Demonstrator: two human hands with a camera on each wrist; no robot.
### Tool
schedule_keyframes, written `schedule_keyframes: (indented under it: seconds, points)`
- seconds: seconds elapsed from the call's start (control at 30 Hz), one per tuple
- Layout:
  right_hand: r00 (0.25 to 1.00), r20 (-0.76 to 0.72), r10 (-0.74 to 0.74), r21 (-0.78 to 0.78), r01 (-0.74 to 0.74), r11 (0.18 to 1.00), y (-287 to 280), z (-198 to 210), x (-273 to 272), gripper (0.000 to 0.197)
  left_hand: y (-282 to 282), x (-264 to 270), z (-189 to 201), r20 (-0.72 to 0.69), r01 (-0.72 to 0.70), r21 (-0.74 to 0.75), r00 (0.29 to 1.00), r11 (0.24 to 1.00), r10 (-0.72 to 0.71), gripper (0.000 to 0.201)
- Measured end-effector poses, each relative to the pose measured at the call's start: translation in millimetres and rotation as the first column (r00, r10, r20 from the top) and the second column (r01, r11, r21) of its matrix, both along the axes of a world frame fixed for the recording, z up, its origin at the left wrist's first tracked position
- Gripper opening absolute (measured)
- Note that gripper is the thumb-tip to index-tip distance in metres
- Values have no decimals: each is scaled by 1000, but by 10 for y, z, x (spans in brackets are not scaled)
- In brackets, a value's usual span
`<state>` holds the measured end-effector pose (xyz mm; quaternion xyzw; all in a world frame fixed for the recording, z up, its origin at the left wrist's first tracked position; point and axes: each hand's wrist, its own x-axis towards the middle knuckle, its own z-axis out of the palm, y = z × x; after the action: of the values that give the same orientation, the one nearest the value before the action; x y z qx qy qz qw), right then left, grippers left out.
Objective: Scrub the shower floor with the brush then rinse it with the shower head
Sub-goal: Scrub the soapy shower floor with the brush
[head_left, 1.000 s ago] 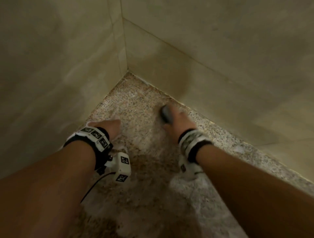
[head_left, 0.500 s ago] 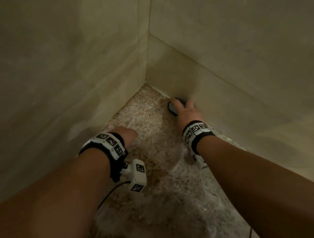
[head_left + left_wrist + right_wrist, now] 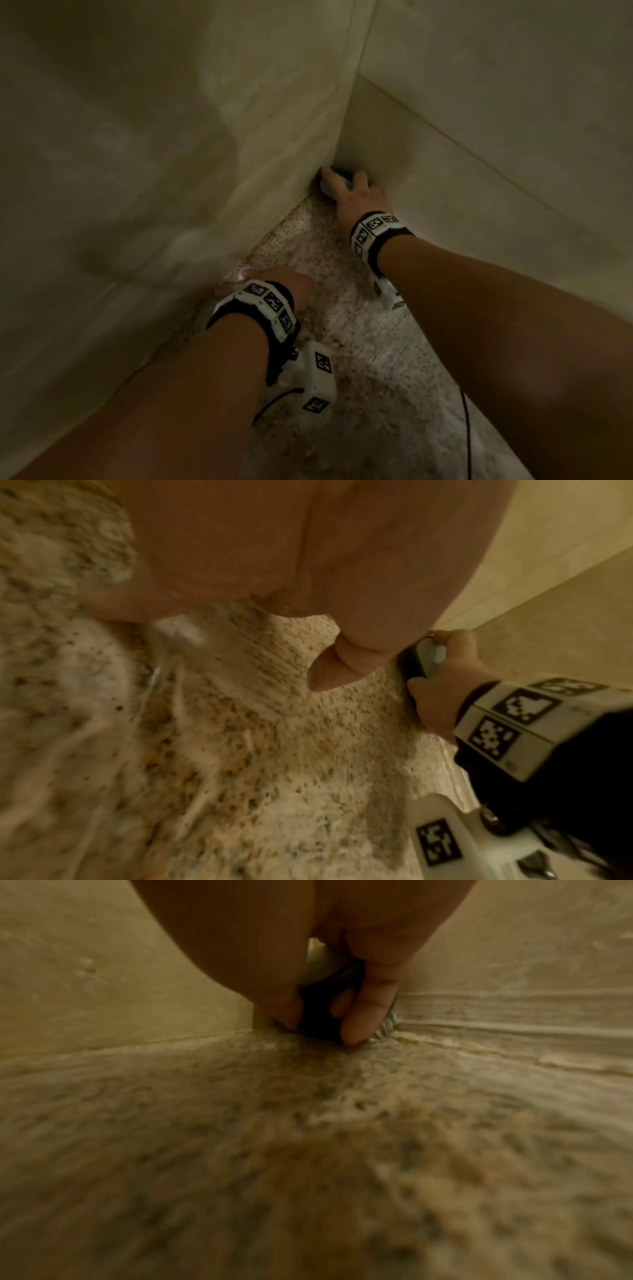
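I see two beige tiled walls (image 3: 171, 171) filling most of the head view, meeting in a corner far ahead. Between them the speckled shower floor (image 3: 359, 342) narrows to a wedge, wet and streaked w/ foam; widest room is near me, almost none at the corner.

My right hand (image 3: 352, 197) is jammed into that corner, fingers (image 3: 363, 1015) and thumb curled round the brush (image 3: 423, 657), a dark body w/ a grey top. The brush sits on the floor right where both walls meet, touching or nearly touching them; can't tell which. Bristles (image 3: 387, 1027) peek out by the right wall's base seam.

My left hand (image 3: 274, 279) rests on the floor just beside the left wall, well back from the brush. In the left wrist view the palm is down and the thumb (image 3: 329, 672) lies straight on the stone, holding nothing; the other fingertips are blurred, cut off at the frame edge.

Both wrists carry marker bands (image 3: 263, 305) w/ camera blocks below. A thin black cable (image 3: 467, 435) runs along the right forearm, out of frame at the bottom. Most of the brush is hidden under the right hand.
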<state>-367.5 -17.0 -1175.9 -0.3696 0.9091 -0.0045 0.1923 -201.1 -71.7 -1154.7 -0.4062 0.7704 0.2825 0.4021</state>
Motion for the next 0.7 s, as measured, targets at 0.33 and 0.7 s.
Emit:
schedule_keyframes:
  seconds: [0.33, 0.7]
  points:
    - [954, 299, 21, -73, 0, 997, 35, 51, 452, 67, -87, 28, -429, 149, 93, -21, 985, 995, -89, 72]
    - [952, 306, -9, -62, 30, 998, 254, 27, 338, 71, 22, 170, -5, -73, -121, 44, 990, 992, 124, 28]
